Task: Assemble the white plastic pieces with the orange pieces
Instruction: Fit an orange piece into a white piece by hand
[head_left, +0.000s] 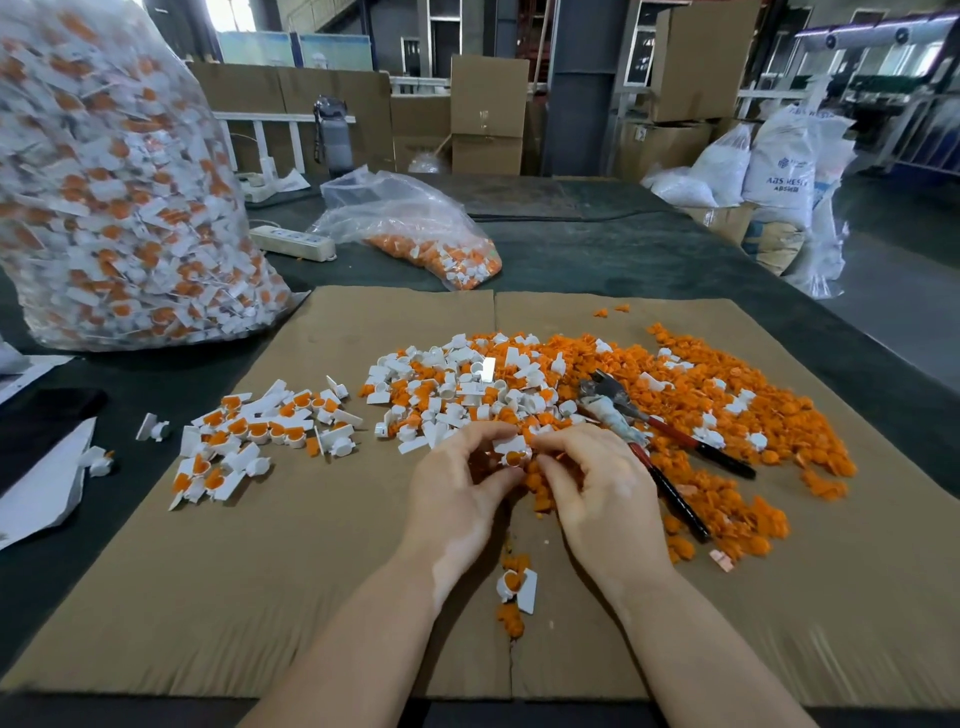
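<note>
Head camera: both hands are meeting over the cardboard sheet (208, 597) near the counter's front edge, left hand (457, 486) and right hand (597, 488) together pinching a white piece (511, 451) holding an orange insert. Light, rigid, likely snap-fit, it suits fingertip gripping at its rim. Beyond, loose parts (571, 384) are heaping toward the far edge.

Matt brown cardboard sheet (322, 545) is covering the dark, dull worktop (597, 249). Smooth white plastic pieces (457, 384) and matt orange pieces (727, 415) are lying on it. The pliers (639, 431) are showing grey metal jaws and glossy red-black handles. Clear, shiny plastic bag (119, 171) is glinting.
</note>
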